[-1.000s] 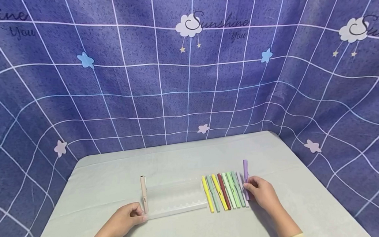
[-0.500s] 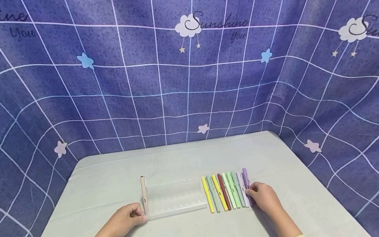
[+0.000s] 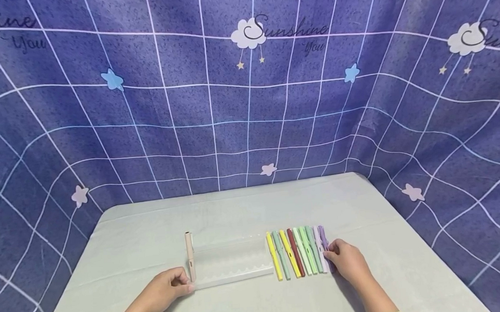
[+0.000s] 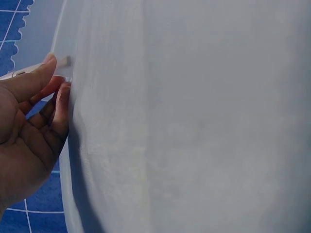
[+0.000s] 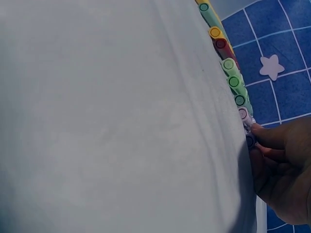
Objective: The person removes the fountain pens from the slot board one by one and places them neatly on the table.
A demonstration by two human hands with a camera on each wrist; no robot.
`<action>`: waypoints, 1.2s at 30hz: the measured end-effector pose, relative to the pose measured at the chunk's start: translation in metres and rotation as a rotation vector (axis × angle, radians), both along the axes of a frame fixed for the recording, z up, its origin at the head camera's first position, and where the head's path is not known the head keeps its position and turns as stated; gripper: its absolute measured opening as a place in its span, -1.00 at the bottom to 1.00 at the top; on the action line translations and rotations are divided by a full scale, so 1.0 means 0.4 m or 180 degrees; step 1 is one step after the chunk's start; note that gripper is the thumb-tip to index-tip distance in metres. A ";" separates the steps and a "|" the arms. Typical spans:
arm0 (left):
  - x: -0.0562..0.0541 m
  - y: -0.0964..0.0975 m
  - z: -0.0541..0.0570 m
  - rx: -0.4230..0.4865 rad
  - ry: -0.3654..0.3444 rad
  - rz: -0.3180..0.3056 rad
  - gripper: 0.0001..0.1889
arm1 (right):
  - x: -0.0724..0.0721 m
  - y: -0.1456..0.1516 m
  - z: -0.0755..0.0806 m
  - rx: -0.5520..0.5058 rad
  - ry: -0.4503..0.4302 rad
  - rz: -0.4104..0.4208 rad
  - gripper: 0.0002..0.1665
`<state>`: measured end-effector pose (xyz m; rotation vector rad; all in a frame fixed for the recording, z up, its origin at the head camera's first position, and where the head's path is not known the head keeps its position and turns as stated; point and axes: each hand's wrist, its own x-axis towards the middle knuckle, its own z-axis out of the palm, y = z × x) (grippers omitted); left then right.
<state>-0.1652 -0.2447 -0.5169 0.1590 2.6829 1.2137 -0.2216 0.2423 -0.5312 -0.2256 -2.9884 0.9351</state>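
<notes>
My right hand (image 3: 348, 260) holds a dark purple pen (image 3: 323, 235) between thumb and fingers at the right end of a row of pens; it lies beside a pale lilac pen (image 3: 318, 240). In the right wrist view, the thumb touches near the ends of these two pens. My left hand (image 3: 167, 290) pinches the front left corner of a clear plastic pen rack (image 3: 236, 276) with a notched front edge. A beige pen (image 3: 190, 252) sits at the rack's left end, and in the left wrist view the thumb (image 4: 41, 77) lies next to it.
Between the rack and my right hand lie several pens side by side, among them a yellow pen (image 3: 274, 256), a dark red pen (image 3: 295, 249) and a light green pen (image 3: 307, 251). A pale cloth covers the table (image 3: 232, 210). Blue grid-patterned curtains (image 3: 229, 104) surround its back and sides.
My right hand has lowered the purple pen from a raised position beside the row to lie flat next to the lilac pen. The left hand and rack have stayed in place.
</notes>
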 end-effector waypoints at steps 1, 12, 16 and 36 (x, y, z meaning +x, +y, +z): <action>0.000 0.000 0.000 -0.0006 -0.0004 0.0004 -0.71 | 0.001 0.001 -0.001 0.0007 -0.0003 0.0001 -0.77; -0.002 0.001 0.002 0.0006 -0.0043 0.0000 -0.71 | 0.005 0.000 0.022 0.0079 0.0255 0.0021 -0.53; -0.003 0.000 0.003 0.0002 -0.0043 0.0007 -0.71 | -0.005 -0.031 0.045 0.0049 0.0590 -0.0010 -0.52; 0.000 -0.005 0.007 0.0061 -0.0017 -0.0049 -0.70 | -0.026 -0.295 0.139 -0.1479 0.0377 0.1446 -0.66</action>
